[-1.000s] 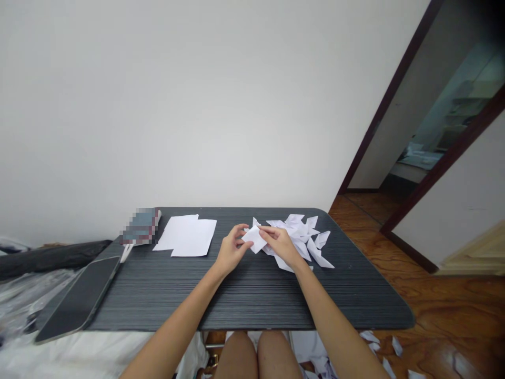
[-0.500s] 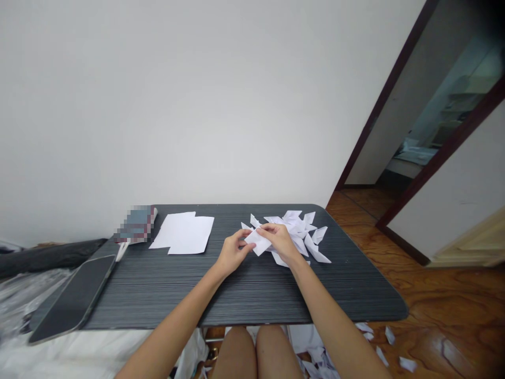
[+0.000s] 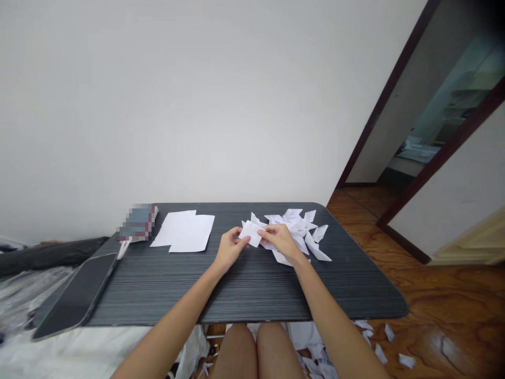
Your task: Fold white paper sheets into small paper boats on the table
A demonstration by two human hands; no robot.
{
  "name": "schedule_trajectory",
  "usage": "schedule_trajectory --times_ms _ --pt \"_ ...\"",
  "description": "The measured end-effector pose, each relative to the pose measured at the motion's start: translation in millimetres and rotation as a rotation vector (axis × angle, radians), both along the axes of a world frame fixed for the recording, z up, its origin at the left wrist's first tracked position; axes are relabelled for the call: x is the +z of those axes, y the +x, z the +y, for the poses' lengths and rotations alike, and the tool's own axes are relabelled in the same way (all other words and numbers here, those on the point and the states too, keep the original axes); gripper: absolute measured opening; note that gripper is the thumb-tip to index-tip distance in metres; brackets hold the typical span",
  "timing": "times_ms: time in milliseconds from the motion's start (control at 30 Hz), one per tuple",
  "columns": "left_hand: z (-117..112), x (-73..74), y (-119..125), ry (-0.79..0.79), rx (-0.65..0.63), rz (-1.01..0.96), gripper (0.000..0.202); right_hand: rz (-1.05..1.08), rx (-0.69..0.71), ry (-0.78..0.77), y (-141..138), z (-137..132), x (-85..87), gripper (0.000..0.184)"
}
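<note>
Head cam view, the only one to go on: both hands meet over the dark table [image 3: 252, 295], pinching one small white paper piece [image 3: 251, 233] between them. Left hand [image 3: 229, 248] grips its near-left edge with thumb and fingers. Right hand [image 3: 281, 239] clamps the right side, and the piece is held just above the tabletop. Just beyond and right of the right hand sits a heap of folded paper pieces [image 3: 305, 234], so plenty looks done. Well left of the left hand lie flat unfolded sheets [image 3: 183, 231], which I'd guess are the stock not yet worked. Paper scraps [image 3: 379, 347] litter the floor below the right forearm. Tablet [image 3: 74, 295] sits far left.
</note>
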State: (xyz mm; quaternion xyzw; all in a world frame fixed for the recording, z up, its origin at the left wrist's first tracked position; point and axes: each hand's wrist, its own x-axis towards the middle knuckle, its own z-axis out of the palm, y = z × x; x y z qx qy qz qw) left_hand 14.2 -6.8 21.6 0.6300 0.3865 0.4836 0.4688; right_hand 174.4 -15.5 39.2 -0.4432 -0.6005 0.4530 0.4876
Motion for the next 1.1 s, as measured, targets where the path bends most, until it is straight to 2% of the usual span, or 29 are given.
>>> schedule_trajectory --times_ms 200,333,433,533,633,700,767,867,967,1100 --pt "1 8.2 0 0.153 0.092 0.122 0.026 -0.114 0.032 0.07 -6 -1 -4.3 0.024" --pt "1 9.0 0 0.148 0.103 0.063 0.029 -0.092 0.049 0.084 -10 -3 -1.9 0.033" --pt "0 7.5 2 0.094 0.117 0.011 0.029 -0.1 -0.056 0.11 -15 -3 -2.2 0.035" --pt "-2 8.2 4 0.031 0.071 -0.033 0.031 -0.15 -0.189 0.13 -20 -4 -4.8 0.031" --pt "-3 11.6 3 -0.049 -0.078 -0.096 0.055 -0.185 -0.236 0.146 -23 -5 -6.7 0.031" --pt "-4 14.0 0 -0.067 -0.151 -0.135 0.065 -0.152 -0.194 0.107 -22 -6 -6.2 0.031" --pt "-4 15.9 -3 -0.066 -0.179 -0.154 0.063 -0.042 -0.113 0.057 -20 -6 -3.5 0.03" --pt "-2 17.7 -8 -0.08 -0.216 -0.172 0.041 0.135 0.065 0.077 -13 -8 3.9 0.037" --pt "-2 19.6 -13 -0.103 -0.262 -0.192 0.027 0.145 0.244 0.088 -6 -11 10.3 0.027" --pt "-9 19.7 -25 -0.15 -0.347 -0.099 0.035 0.09 0.262 0.007 -3 -18 7.7 0.021"
